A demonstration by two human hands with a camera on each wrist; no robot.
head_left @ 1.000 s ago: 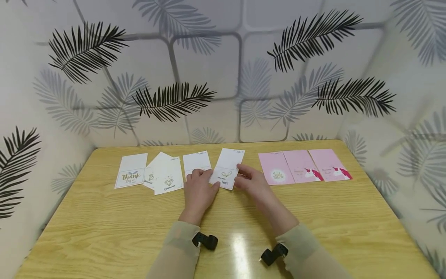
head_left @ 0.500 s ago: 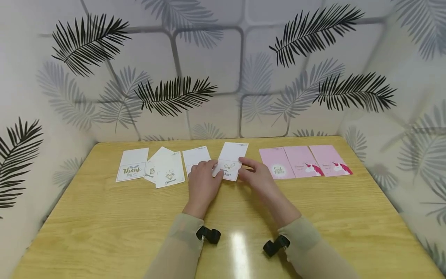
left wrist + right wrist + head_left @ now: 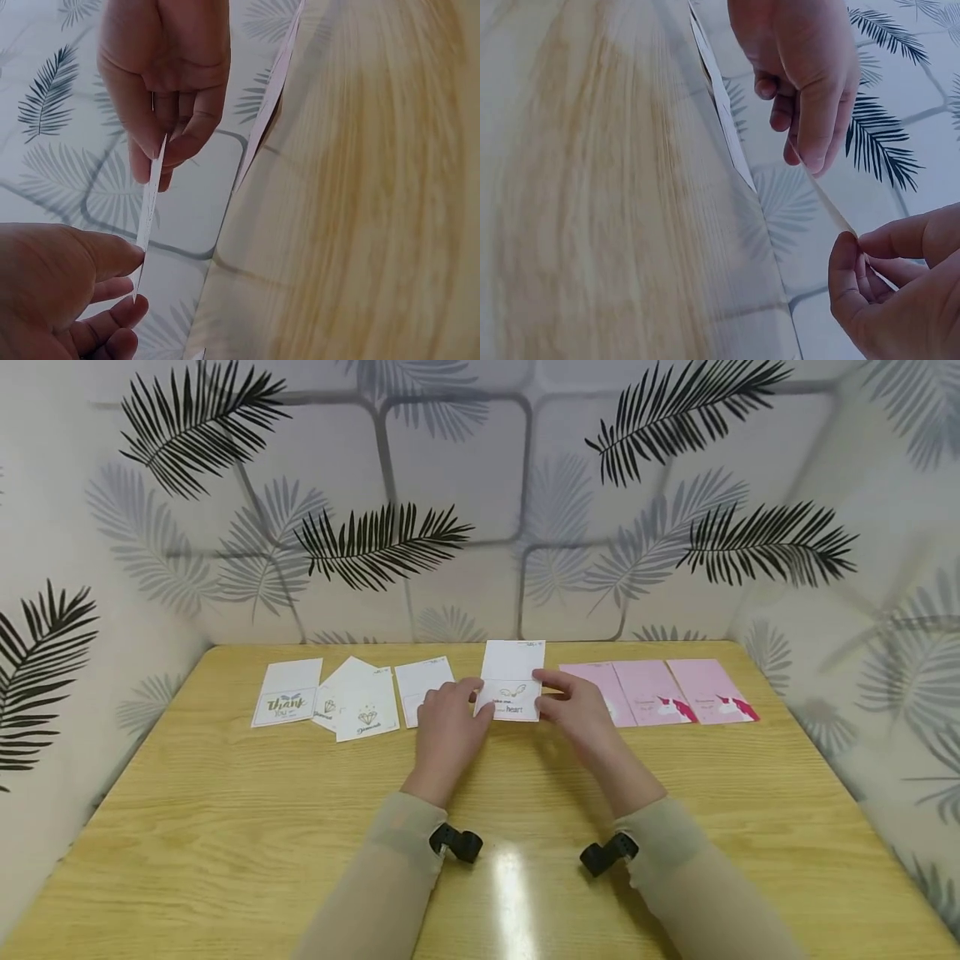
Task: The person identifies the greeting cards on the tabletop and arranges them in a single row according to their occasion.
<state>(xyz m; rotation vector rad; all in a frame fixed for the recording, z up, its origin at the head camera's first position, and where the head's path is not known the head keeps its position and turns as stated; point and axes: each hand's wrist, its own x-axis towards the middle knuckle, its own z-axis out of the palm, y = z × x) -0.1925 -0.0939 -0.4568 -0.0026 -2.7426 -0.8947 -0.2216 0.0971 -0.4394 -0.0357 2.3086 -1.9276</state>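
Observation:
Both hands pinch a white greeting card (image 3: 513,672) by its opposite side edges, in the middle of the head view. A small winged drawing and the word "heart" are printed on its lower half. My left hand (image 3: 447,718) has its thumb and fingers at the left edge; my right hand (image 3: 581,710) does the same at the right edge. Seen edge-on in the left wrist view, the card (image 3: 152,202) is thin and raised off the wood surface. The right wrist view shows the card (image 3: 826,196) stretched between the two hands as well.
Left of the hands lie a "Thank you" card (image 3: 288,693), two overlapping diamond cards (image 3: 367,702) and another white card (image 3: 420,681). Several pink cards (image 3: 648,685) lie at the right, two with unicorns. The wooden table (image 3: 247,827) ends at a leaf-patterned wall (image 3: 450,485).
The tilted heart card has been straightened and lifted, moving slightly right. The left hand has shifted right to its left edge, and both hands now hold it. The head view has tipped upward or downward slightly.

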